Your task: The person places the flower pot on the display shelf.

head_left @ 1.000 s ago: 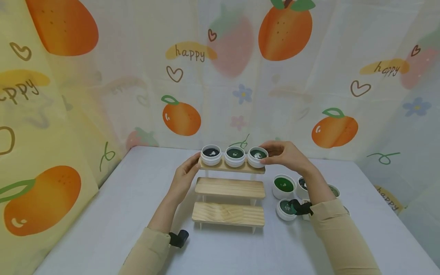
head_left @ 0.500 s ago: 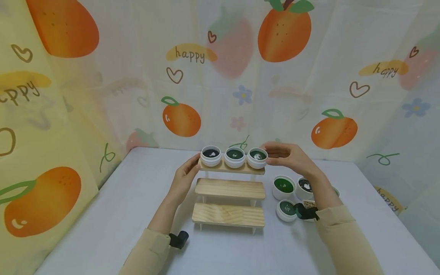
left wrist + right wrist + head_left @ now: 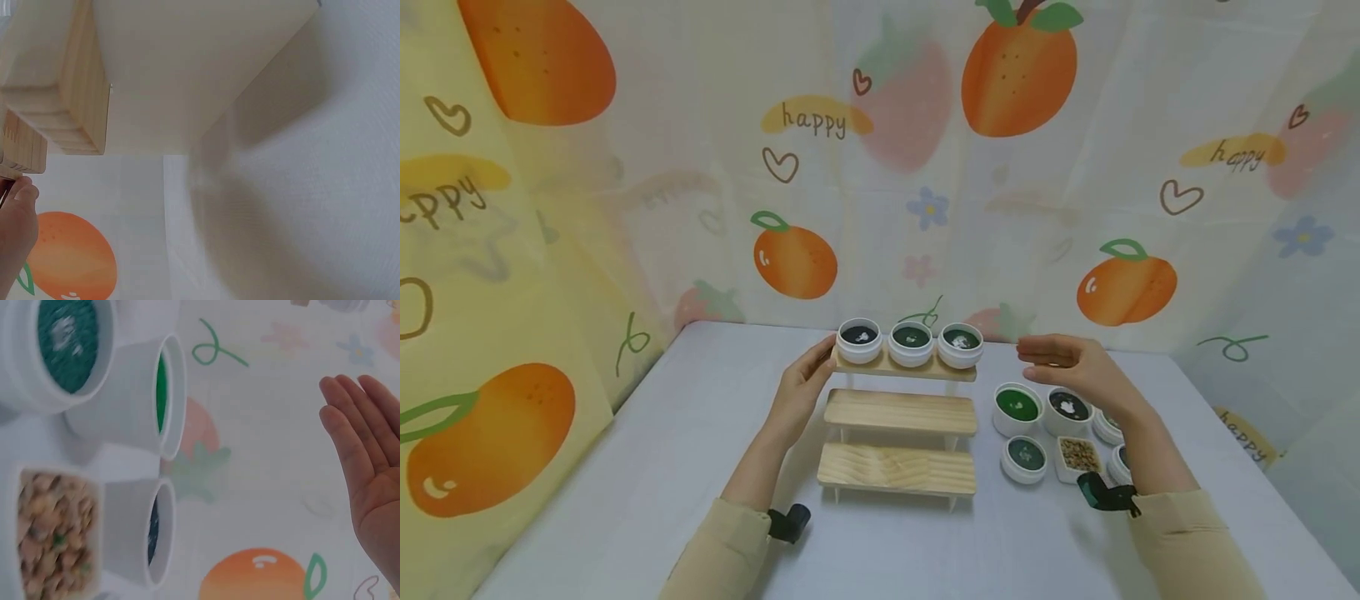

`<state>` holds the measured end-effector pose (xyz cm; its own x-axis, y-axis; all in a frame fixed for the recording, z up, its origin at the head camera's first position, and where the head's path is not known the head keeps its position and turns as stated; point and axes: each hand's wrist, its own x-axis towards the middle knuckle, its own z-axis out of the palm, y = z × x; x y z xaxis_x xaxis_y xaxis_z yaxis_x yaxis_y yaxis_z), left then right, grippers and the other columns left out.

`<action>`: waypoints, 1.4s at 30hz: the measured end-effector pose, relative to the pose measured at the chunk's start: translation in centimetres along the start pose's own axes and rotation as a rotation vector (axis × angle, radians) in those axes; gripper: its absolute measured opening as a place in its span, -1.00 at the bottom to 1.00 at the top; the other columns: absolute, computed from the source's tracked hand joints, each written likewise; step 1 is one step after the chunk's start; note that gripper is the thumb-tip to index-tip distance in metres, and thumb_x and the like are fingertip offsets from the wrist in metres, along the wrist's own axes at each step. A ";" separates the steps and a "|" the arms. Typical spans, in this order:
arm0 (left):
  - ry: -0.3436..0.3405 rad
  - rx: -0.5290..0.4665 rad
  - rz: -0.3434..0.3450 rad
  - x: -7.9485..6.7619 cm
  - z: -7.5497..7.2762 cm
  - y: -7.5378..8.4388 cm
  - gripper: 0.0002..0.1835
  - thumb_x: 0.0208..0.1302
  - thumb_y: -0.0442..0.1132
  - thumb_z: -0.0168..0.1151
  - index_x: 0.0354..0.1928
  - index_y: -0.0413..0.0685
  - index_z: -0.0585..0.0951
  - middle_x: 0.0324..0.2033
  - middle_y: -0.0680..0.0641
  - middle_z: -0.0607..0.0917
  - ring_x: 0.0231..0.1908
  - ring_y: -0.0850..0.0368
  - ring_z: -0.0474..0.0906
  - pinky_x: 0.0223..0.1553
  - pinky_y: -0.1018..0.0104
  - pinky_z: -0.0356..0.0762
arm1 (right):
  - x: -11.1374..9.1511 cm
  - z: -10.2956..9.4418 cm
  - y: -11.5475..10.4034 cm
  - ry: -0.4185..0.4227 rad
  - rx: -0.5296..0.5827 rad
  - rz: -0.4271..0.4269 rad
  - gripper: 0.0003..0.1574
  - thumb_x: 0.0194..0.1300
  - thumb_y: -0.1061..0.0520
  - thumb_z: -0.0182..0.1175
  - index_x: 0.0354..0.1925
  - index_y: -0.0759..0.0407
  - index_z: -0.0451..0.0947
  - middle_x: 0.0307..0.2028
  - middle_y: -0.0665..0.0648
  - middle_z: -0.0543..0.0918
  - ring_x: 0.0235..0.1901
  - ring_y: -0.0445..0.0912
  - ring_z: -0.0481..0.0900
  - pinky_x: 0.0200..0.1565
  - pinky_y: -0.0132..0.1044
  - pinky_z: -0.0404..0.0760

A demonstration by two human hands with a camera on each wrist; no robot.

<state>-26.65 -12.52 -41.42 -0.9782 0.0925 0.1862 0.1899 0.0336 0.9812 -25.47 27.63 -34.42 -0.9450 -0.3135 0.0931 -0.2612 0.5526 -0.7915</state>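
A three-tier wooden stand (image 3: 900,412) stands on the table. Three small white round pots line its top board: one with dark contents (image 3: 859,342), a green one (image 3: 912,343) and another dark green one (image 3: 960,345). My left hand (image 3: 799,387) grips the left end of the top board; in the left wrist view its fingertips (image 3: 25,190) meet the wood. My right hand (image 3: 1075,367) hangs in the air to the right of the stand, fingers straight and holding nothing. In the right wrist view that hand's palm (image 3: 381,487) shows.
Right of the stand are a bright green pot (image 3: 1018,408), a dark one (image 3: 1069,410), a low green one (image 3: 1024,460) and a square pot of brown bits (image 3: 1078,457). More pots (image 3: 1107,427) are partly behind my right wrist. A printed curtain (image 3: 880,208) hangs behind.
My right hand has let go of the rightmost pot on the top board and moved right, away from it. My left hand has stayed at the stand's left end.
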 end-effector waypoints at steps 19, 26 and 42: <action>-0.017 -0.015 0.015 0.0 -0.1 0.0 -0.48 0.53 -0.26 -0.04 0.46 -0.17 0.26 0.46 -0.18 0.33 0.49 -0.02 0.21 0.55 0.13 0.15 | -8.4 -4.2 6.2 0.152 -0.122 0.112 -0.38 0.40 -0.02 0.20 0.32 0.19 0.41 -0.04 -0.58 0.52 -0.06 -0.64 0.52 -0.06 -0.54 0.57; -0.012 -0.009 0.016 0.0 -0.1 0.1 -0.48 0.52 -0.27 -0.03 0.46 -0.17 0.26 0.45 -0.17 0.34 0.49 -0.01 0.21 0.55 0.13 0.16 | -10.7 -5.9 8.3 0.170 -0.138 0.176 -0.39 0.42 -0.01 0.18 0.32 0.20 0.40 -0.07 -0.62 0.52 -0.08 -0.69 0.50 -0.21 -0.66 0.45; -0.005 0.005 -0.001 0.0 0.0 0.2 -0.48 0.53 -0.26 -0.05 0.46 -0.16 0.26 0.45 -0.17 0.34 0.49 -0.01 0.21 0.54 0.13 0.17 | -13.0 -6.3 12.0 0.173 -0.063 0.225 -0.41 0.43 0.02 0.16 0.31 0.26 0.40 -0.07 -0.59 0.57 -0.06 -0.74 0.45 -0.23 -0.73 0.39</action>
<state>-26.57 -12.48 -41.25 -0.9779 0.0975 0.1851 0.1896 0.0389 0.9811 -17.58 43.24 -41.33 -0.9987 -0.0439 0.0249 -0.0473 0.6417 -0.7655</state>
